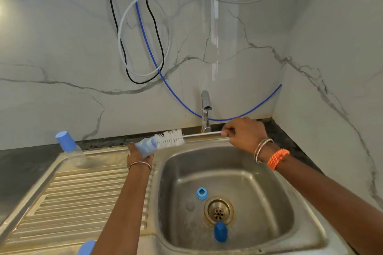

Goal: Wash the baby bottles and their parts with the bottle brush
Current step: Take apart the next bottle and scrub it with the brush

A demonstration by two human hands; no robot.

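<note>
My left hand point(138, 154) grips a pale blue bottle part point(146, 146) above the sink's left rim, its mouth turned right. My right hand point(244, 131) pinches the thin handle of the white bottle brush point(171, 137), whose bristles sit at the mouth of that part. A capped clear baby bottle point(71, 149) stands at the back of the drainboard. In the basin lie a blue ring collar point(201, 193) and a darker blue cap point(220, 232). Another blue cap point(86, 247) shows at the bottom edge.
The steel sink point(269, 209) has a drain point(218, 210) in its middle and a ribbed drainboard point(78, 192) to the left. A chrome tap point(205, 109) stands behind the basin. Blue, black and grey hoses point(145, 33) hang on the marble wall.
</note>
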